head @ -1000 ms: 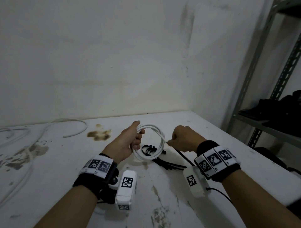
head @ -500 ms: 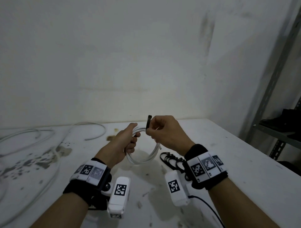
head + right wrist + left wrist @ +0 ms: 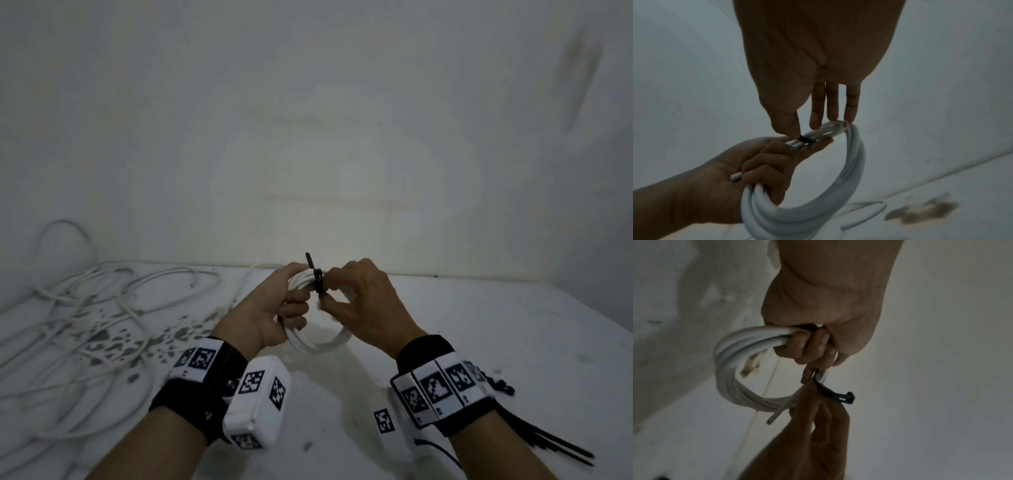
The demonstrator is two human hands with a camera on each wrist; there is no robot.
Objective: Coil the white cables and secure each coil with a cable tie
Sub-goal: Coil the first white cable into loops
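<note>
Head view: the white coil (image 3: 318, 339), a few smooth round turns of stiff plastic-sheathed cable, hangs above the table (image 3: 496, 329) between my two hands, near the middle of the scene. My left hand (image 3: 274, 315) is clenched around the coil's left side, fingers curled through the ring. A thin black cable tie (image 3: 317, 279), a flat ribbed plastic strap, crosses the coil's top, its free end sticking up past my knuckles. My right hand (image 3: 363, 305) pinches that tie between thumb and forefinger, just beside my left fingertips.

The left wrist view adds what the head view hides: the tie's square locking head (image 3: 845, 397) juts out to the side, and a cut cable end (image 3: 774, 417) pokes loose from the coil's lower turns. My left fingers (image 3: 809, 345) wrap the bundle tightly there.

The right wrist view shows the strap as a dark band (image 3: 805, 139) lying across the turns where my left forefinger supports them, with my right thumb tip on it and my other three right fingers (image 3: 832, 104) straight, their tips touching the coil.

Further out in the head view, loose white cables (image 3: 85, 308) sprawl in tangled loops on the far left of the stained, paint-chipped tabletop, and spare black ties (image 3: 548, 442) lie at the near right by my wrist.
</note>
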